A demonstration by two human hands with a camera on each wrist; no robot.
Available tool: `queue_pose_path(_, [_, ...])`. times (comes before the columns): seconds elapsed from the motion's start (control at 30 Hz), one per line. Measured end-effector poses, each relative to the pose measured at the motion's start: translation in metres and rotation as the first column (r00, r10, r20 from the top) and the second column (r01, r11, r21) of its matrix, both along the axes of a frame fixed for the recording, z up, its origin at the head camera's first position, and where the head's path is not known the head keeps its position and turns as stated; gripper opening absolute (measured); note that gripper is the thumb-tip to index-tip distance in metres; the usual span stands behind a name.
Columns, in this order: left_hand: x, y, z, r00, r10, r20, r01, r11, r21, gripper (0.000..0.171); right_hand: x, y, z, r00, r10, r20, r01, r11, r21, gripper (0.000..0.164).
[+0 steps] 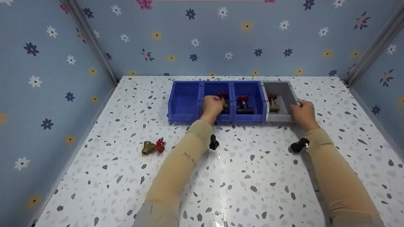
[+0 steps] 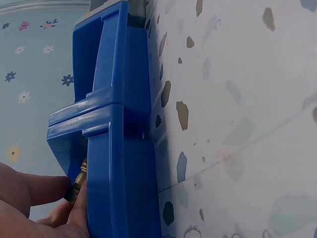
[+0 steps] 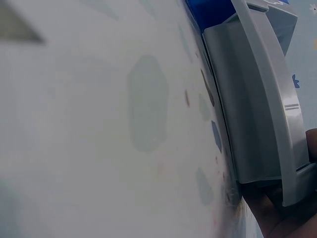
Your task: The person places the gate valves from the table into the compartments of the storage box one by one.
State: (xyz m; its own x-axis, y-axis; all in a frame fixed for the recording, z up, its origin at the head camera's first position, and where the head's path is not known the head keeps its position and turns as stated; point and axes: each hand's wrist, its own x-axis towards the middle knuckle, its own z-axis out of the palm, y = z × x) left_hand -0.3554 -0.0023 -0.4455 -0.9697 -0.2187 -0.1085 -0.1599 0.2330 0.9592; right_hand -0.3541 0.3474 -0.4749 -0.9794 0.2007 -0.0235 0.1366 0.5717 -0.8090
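Note:
My left hand (image 1: 212, 106) reaches into the second blue bin (image 1: 217, 118) from the left. Its thumb and fingers pinch the brass end of a valve (image 2: 77, 184) with a red handwheel, low behind the bin's front lip. At the right end of the row, my right hand (image 1: 305, 114) grips the side wall of the grey bin (image 1: 279, 118), near its front corner. Inside that bin a brass valve with a red handwheel (image 1: 274, 107) rests by the left wall. The neighbouring blue bin (image 1: 249, 118) holds a black-bodied valve (image 1: 245, 110), also with a red wheel.
A leftmost blue bin (image 1: 184, 118) joins the row. Another brass valve with a red handwheel (image 1: 148, 147) lies on the speckled table (image 1: 246, 176), left of my left forearm. Flower-patterned panels (image 1: 221, 37) enclose the back and sides. Black wrist cameras (image 1: 298, 146) hang below my wrists.

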Motion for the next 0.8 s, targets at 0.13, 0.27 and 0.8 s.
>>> queue_pose_path(0.13, [-0.001,0.001,0.0,1.0,0.013,0.001,-0.013,0.997,-0.081,0.048,0.001,0.0,-0.001,1.0,0.0,-0.025,0.001,1.0,0.014,0.051])
queue_pose_path(0.27, [-0.002,0.002,0.001,1.0,0.014,0.003,-0.014,0.992,-0.126,0.05,0.001,0.0,-0.001,1.0,-0.004,-0.022,0.005,1.0,0.022,0.051])
queue_pose_path(0.8, [-0.017,-0.001,-0.001,0.994,-0.045,0.1,0.061,0.984,-0.166,0.051,-0.001,-0.002,0.002,0.999,-0.017,0.037,0.018,1.0,-0.007,0.055])
